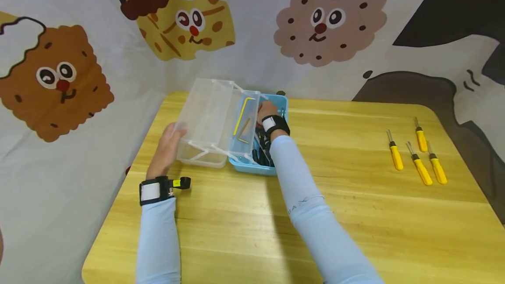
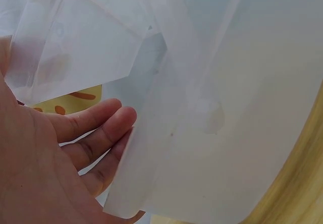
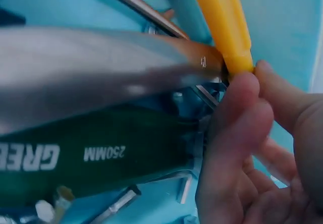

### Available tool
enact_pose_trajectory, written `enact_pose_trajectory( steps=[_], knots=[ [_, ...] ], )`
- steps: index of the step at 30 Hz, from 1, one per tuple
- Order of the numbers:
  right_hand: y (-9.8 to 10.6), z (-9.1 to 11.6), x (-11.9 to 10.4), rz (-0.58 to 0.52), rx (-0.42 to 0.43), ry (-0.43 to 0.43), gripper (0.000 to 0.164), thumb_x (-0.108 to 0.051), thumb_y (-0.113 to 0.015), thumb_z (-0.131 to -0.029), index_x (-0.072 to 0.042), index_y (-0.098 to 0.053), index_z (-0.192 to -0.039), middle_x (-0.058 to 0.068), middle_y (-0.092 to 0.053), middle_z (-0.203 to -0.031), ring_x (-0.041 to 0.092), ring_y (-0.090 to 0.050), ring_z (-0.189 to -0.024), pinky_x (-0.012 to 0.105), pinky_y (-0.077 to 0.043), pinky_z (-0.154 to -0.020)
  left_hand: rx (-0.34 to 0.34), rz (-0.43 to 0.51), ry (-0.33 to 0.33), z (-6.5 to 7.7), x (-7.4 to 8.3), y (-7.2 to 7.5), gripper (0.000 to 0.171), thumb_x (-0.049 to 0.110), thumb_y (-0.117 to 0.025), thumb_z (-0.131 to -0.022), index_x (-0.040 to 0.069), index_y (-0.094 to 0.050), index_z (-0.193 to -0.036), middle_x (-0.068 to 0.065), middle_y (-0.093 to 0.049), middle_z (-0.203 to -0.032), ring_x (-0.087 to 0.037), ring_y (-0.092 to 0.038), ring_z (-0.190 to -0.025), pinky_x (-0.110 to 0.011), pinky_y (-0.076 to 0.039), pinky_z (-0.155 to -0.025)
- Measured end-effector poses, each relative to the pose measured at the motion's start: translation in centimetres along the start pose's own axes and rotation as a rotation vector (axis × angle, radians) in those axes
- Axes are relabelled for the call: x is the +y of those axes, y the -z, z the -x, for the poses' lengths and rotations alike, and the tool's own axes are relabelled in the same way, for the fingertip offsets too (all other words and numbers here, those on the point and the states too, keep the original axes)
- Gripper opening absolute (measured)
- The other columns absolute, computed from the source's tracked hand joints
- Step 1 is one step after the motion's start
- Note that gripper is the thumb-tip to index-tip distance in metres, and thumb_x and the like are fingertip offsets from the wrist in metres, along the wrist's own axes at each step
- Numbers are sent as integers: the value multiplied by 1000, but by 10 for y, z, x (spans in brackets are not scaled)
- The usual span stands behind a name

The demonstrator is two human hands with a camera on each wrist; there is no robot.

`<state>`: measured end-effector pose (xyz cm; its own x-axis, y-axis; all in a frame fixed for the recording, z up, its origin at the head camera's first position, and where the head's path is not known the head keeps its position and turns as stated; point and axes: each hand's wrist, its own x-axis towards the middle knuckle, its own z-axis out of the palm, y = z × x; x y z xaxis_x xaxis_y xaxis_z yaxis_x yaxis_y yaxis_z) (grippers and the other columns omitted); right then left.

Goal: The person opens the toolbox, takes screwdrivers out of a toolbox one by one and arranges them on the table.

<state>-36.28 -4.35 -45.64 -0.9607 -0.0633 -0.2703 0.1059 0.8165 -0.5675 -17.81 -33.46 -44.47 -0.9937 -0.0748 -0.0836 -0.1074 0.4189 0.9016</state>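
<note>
My right hand (image 1: 267,111) reaches into a light blue toolbox (image 1: 252,169). In the right wrist view its thumb and fingertips pinch the narrow end of a yellow screwdriver handle (image 3: 222,22); the fingers hide what lies beyond. Beside it are a blurred silvery tool (image 3: 111,77) and a green piece (image 3: 106,156) marked 250MM. At the box's left side, my left hand (image 1: 163,150) touches the edge of the raised translucent lid (image 1: 209,108). Its fingers are nearly straight in the left wrist view, some of them partly behind a panel.
Several yellow-handled screwdrivers (image 1: 422,172) lie at the right of the wooden table (image 1: 347,231). Through the lid, a yellow L-shaped rod (image 1: 239,119) and a brass-coloured hex key (image 1: 244,129) show. A cartoon-printed cloth (image 1: 252,56) hangs behind the box.
</note>
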Motion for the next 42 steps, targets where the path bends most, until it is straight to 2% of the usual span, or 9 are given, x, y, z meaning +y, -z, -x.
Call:
enact_pose_trajectory(
  steps=[6, 9, 11, 17, 20, 25, 31, 36, 42],
  knots=[
    [0, 7, 1, 14, -46, 40, 22, -18, -59, -105, -4, -66, -122, 13, -73, -100, 21, -66, -76, 32, -56, -72, 20, -3, -10, 2, 0, 0, 65, 49, -38, -112, 10, -30, -164, -21, -32, -169, -42, -29, -156, -67, -20, -127],
    [3, 15, 0, 19, -64, 75, 19, -20, -52, -109, -5, -63, -108, 11, -62, -97, 23, -58, -80, 34, -50, -72, 17, -1, -9, 3, 1, 0, 65, 48, -38, -112, 10, -30, -164, -21, -31, -169, -43, -28, -156, -68, -20, -127],
    [5, 21, -1, 26, -54, 110, 25, -23, -47, -112, -8, -61, -97, 9, -58, -93, 24, -55, -81, 36, -46, -72, 15, 0, -6, 3, 2, -1, 65, 49, -38, -112, 10, -30, -164, -22, -32, -168, -44, -29, -155, -68, -20, -126],
    [9, 34, -5, 53, 6, 172, 41, -24, -44, -113, -11, -52, -74, 5, -46, -70, 23, -44, -65, 35, -37, -61, 35, 14, 2, 4, 3, -2, 63, 48, -37, -112, 9, -34, -160, -24, -42, -155, -37, -42, -137, -61, -31, -120],
    [12, 39, -7, 115, 31, 163, 43, -18, -40, -113, -11, -47, -72, 3, -43, -66, 21, -41, -61, 34, -35, -59, 37, 15, 3, 4, 3, -2, 63, 49, -37, -112, 9, -34, -160, -25, -43, -153, -35, -43, -133, -59, -33, -118],
    [19, 52, -15, 235, 93, 141, 42, -15, -41, -113, -11, -48, -71, 4, -50, -68, 22, -50, -66, 38, -44, -64, 31, 17, 0, 3, 3, -3, 63, 48, -36, -112, 10, -33, -161, -24, -41, -156, -37, -41, -138, -62, -30, -121],
    [19, 44, -14, 280, 134, 79, 43, -14, -43, -112, -8, -50, -70, 5, -49, -66, 21, -51, -61, 35, -43, -53, 27, 18, 0, 4, 1, -4, 63, 48, -36, -112, 11, -32, -163, -23, -41, -159, -38, -40, -141, -64, -29, -121],
    [27, 44, -11, 304, 109, 107, 43, -11, -43, -112, -8, -50, -70, 4, -45, -62, 18, -46, -56, 32, -39, -50, 31, 13, 1, 4, 2, -4, 63, 49, -37, -112, 11, -33, -162, -21, -40, -161, -38, -37, -146, -64, -25, -125],
    [46, 53, -11, 401, 89, 184, 45, -5, -45, -110, -9, -46, -64, 2, -39, -59, 17, -41, -57, 31, -39, -55, 26, 14, 2, 3, 2, -2, 63, 49, -35, -112, 11, -33, -162, -22, -41, -157, -37, -41, -138, -62, -31, -121]
  ],
)
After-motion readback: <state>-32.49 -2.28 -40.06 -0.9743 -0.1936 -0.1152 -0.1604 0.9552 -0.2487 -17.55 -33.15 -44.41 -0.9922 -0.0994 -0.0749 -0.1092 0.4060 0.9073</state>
